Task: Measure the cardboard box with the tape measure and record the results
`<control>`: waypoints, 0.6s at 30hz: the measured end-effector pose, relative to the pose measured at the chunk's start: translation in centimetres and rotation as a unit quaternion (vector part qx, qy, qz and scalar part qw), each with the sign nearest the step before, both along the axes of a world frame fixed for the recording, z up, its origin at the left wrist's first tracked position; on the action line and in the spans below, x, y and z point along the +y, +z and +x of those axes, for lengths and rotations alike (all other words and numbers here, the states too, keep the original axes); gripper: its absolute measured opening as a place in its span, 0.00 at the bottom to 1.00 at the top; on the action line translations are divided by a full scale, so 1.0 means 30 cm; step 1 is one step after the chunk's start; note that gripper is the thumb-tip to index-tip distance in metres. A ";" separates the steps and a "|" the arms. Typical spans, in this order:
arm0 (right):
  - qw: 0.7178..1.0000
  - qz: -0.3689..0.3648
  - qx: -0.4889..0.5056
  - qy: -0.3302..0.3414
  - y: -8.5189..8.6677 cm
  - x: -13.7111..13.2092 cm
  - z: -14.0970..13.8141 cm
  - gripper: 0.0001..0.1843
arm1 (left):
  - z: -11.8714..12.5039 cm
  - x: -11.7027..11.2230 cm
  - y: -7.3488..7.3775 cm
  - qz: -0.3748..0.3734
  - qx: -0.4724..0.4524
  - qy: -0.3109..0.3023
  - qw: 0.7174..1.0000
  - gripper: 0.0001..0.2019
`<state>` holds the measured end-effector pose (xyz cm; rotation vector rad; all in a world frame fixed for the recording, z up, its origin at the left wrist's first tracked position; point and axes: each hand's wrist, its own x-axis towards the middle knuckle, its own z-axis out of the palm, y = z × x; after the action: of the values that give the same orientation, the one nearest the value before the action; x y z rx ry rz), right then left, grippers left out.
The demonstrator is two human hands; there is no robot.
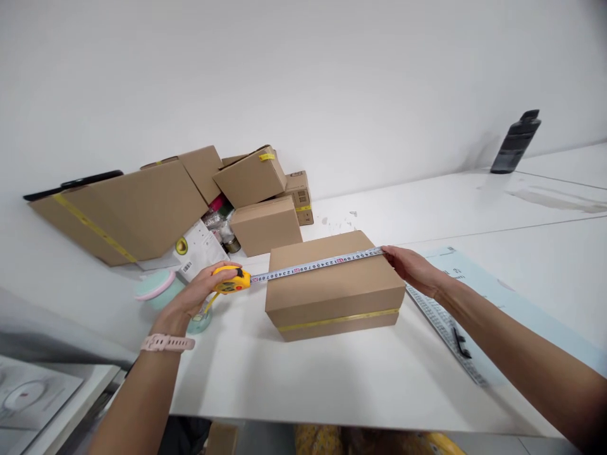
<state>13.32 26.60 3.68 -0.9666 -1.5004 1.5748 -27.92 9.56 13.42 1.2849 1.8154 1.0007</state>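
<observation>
We hold a yellow tape measure point(231, 280) in our left hand point(199, 294), fingers curled tight around its case, just off the left end of a closed cardboard box point(332, 291). A pink watch strap point(167, 342) circles that wrist. The blade point(315, 264) runs out of the case to the right and lies flat along the far top edge of the box, its numbers facing up. Our right hand point(412, 268) meets it at the box's far right corner, with the fingertips drawn together on the end of the blade and pressing it against the cardboard. The box sits near the middle of the white table point(332, 392), long side towards us, with a yellow strip point(339, 320) of tape running along its front face. Just to its right a long ruler point(443, 328) lies on a pale blue mat point(521, 309), under our right forearm. Near our left hand stands a mint container point(156, 285) with a pink lid. Behind it, against the wall, leans a large flat carton point(123, 212), and a heap of smaller cartons point(251, 180) is stacked beside it. Well apart, at the far right of the table, a dark bottle point(516, 142) stands tilted in the view.
</observation>
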 end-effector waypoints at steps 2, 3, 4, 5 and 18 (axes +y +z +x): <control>1.000 0.011 -0.027 0.003 0.013 -0.011 0.003 0.22 | 0.005 0.013 -0.001 -0.005 -0.004 -0.010 1.000 0.24; 0.999 0.019 -0.044 0.006 0.019 -0.016 0.004 0.22 | 0.011 0.021 0.001 -0.006 -0.005 -0.014 1.000 0.23; 0.998 0.029 -0.063 0.010 0.023 -0.019 0.004 0.22 | 0.020 0.028 0.003 -0.007 -0.005 -0.017 1.000 0.23; 0.996 0.040 -0.081 0.013 0.026 -0.021 0.003 0.23 | 0.028 0.036 0.005 -0.007 -0.006 -0.021 1.000 0.22; 0.979 0.050 -0.196 0.019 0.006 0.015 0.006 0.26 | 0.009 0.082 -0.030 -0.013 -0.037 -0.038 0.999 0.24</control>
<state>13.52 27.06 3.86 -1.2480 -1.8547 1.3717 -27.66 12.02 12.53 1.2745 1.7059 0.9673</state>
